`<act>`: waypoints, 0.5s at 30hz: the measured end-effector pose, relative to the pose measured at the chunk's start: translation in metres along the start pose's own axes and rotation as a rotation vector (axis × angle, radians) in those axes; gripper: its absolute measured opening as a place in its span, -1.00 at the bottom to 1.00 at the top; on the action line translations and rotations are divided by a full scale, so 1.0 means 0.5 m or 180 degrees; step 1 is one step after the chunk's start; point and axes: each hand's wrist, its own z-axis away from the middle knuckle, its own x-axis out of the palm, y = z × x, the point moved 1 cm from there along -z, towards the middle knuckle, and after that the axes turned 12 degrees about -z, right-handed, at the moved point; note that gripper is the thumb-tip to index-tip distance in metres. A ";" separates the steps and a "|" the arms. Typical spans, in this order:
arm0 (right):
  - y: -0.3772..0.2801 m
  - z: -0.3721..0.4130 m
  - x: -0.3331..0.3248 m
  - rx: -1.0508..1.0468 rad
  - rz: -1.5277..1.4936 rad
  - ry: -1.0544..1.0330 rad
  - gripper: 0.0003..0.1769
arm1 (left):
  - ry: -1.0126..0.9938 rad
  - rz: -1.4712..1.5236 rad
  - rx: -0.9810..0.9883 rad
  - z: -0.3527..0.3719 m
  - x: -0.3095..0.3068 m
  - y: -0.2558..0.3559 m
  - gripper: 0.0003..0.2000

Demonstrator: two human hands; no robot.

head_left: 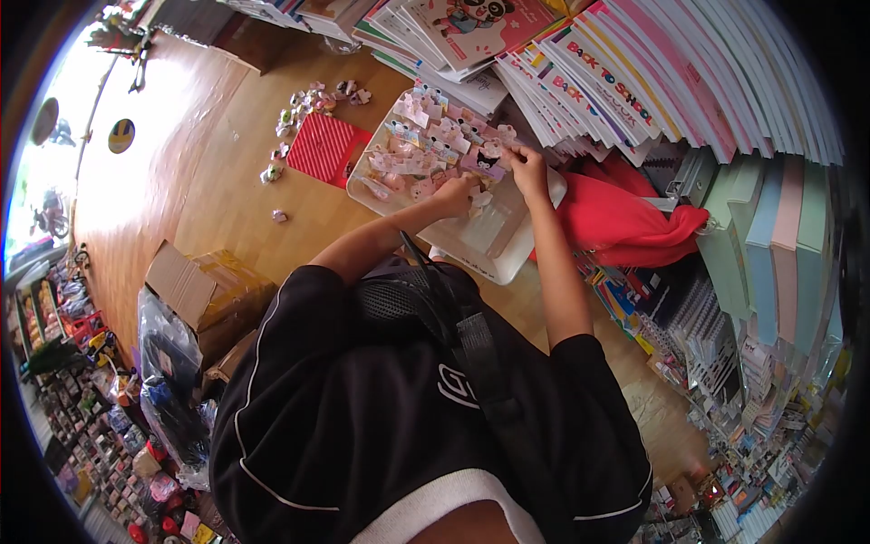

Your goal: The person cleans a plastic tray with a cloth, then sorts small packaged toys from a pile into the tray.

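Observation:
A white plastic tray (487, 257) lies on the floor in front of me, its far part covered with small pink and white cartoon-character pieces (426, 136) on little cards. My left hand (458, 196) reaches in among these pieces with its fingers curled down and pressed together; whatever is between them is hidden. Over the tray's right side, my right hand (527, 172) has its thumb and fingertips pinched at the edge of the pile, on something too small to make out. Close by the left hand is a dark-faced cartoon piece (487, 161).
A red ribbed piece (322, 150) lies left of the tray, with several small loose pieces (294, 111) around it. Stacked notebooks (598, 86) and a red cloth or bag (625, 218) border the right. An open cardboard box (213, 290) stands at left.

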 end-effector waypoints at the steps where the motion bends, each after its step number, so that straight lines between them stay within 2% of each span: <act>1: -0.004 0.000 -0.001 0.0158 -0.0031 0.0100 -0.82 | 0.0056 -0.0054 0.0050 -0.001 0.003 -0.002 -0.60; 3: -0.015 0.006 -0.005 0.0198 -0.0068 0.0187 -0.79 | 0.0118 -0.0104 0.0095 -0.002 0.005 -0.010 -0.61; 5: -0.025 0.016 -0.008 0.0239 -0.0105 0.0271 -0.77 | 0.0117 0.0241 0.0536 0.002 -0.001 -0.016 -0.66; 7: -0.029 0.028 -0.014 -0.0202 -0.0225 0.0801 -0.72 | -0.0012 0.0308 0.0501 0.011 -0.016 -0.013 -0.69; 8: -0.023 0.035 -0.016 -0.0198 -0.0225 0.0804 -0.72 | -0.0133 0.0367 0.0463 0.017 -0.028 -0.007 -0.71; 10: -0.022 0.059 -0.020 -0.0017 -0.0479 0.1204 -0.70 | -0.0074 0.0258 0.0572 0.024 -0.040 -0.005 -0.70; 12: -0.032 0.094 -0.018 0.0169 -0.0545 0.1217 -0.69 | -0.0016 0.0140 0.0680 0.028 -0.045 -0.010 -0.69; 14: -0.051 0.133 -0.011 0.0584 -0.0777 0.1058 -0.66 | 0.0172 0.0907 0.0733 0.030 -0.048 -0.014 -0.74; 15: -0.055 0.150 -0.009 0.0578 -0.0783 0.1058 -0.66 | 0.0175 0.0899 0.0734 0.034 -0.049 -0.011 -0.74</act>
